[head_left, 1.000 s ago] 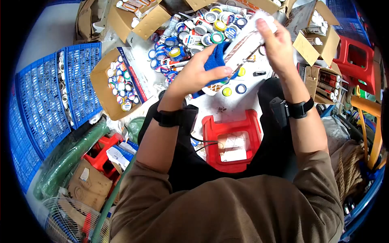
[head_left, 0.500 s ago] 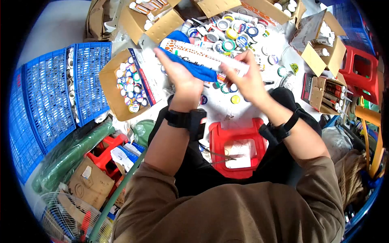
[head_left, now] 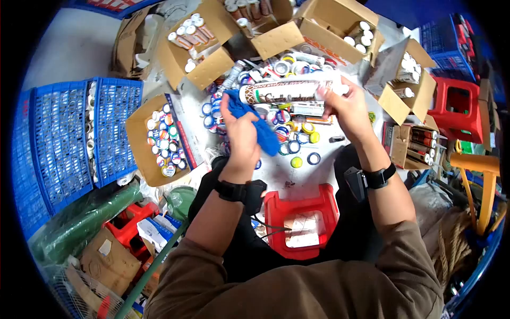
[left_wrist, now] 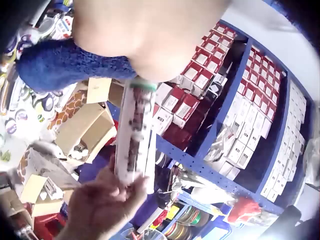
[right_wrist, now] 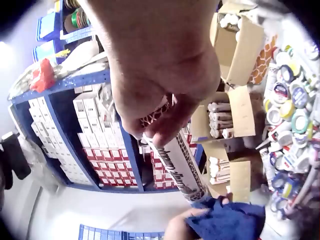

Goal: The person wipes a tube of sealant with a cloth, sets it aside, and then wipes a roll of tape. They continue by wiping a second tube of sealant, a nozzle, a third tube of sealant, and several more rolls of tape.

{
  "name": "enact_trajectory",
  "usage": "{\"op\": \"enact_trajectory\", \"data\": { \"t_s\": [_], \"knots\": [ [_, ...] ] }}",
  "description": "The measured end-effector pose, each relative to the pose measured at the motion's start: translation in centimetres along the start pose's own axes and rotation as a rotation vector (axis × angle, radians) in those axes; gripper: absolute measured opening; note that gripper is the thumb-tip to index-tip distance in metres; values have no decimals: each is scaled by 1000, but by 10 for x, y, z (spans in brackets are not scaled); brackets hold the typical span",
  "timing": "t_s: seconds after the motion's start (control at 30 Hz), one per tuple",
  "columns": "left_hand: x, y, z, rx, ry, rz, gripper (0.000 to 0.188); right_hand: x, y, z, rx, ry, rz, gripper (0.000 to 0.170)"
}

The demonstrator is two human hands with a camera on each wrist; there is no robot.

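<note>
A white sealant cartridge (head_left: 287,90) with brown patterned bands and dark lettering lies nearly level in front of me. My right hand (head_left: 348,109) grips its right end, thumb on the near side. My left hand (head_left: 241,138) holds a crumpled blue cloth (head_left: 266,135) that hangs below the cartridge's left end. In the right wrist view the cloth (right_wrist: 227,220) sits right at the far end of the cartridge (right_wrist: 177,170). The left wrist view has the right hand's fingers (left_wrist: 131,192) curled round the cartridge.
Beneath the hands lies a heap of tape rolls and tubes (head_left: 297,133). Open cardboard boxes (head_left: 215,72) with more cartridges stand behind it. A box of small rolls (head_left: 139,133) and blue crates (head_left: 61,138) are on the left. A red stool (head_left: 275,242) stands between the legs.
The cartridge was tilted up, then lay across the cloth in the open left palm. Now it is level and further right, with the cloth bunched in the left hand below its end.
</note>
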State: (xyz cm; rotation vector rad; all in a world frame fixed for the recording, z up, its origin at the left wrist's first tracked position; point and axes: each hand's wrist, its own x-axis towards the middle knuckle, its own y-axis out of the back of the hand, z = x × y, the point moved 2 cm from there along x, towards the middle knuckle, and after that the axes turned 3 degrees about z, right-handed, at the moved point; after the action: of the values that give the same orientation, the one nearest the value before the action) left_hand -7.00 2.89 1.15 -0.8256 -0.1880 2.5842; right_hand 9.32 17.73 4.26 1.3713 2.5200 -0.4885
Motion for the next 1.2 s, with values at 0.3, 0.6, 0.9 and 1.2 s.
{"op": "enact_trajectory", "data": {
  "t_s": [0.3, 0.6, 0.9, 1.2],
  "knots": [
    [-30, -26, -11, 185, 39, -721, 55, 17, 75, 4, 27, -196, 408, 67],
    [-34, -31, -28, 192, 119, -850, 28, 11, 84, 1, 212, -45, 210, 32],
    [-36, -39, -36, 179, 120, -865, 27, 9, 90, -3, 189, 41, 224, 33],
    [-34, -38, -43, 288, 46, -769, 21, 1, 78, -14, 120, 26, 325, 34]
  ]
}}
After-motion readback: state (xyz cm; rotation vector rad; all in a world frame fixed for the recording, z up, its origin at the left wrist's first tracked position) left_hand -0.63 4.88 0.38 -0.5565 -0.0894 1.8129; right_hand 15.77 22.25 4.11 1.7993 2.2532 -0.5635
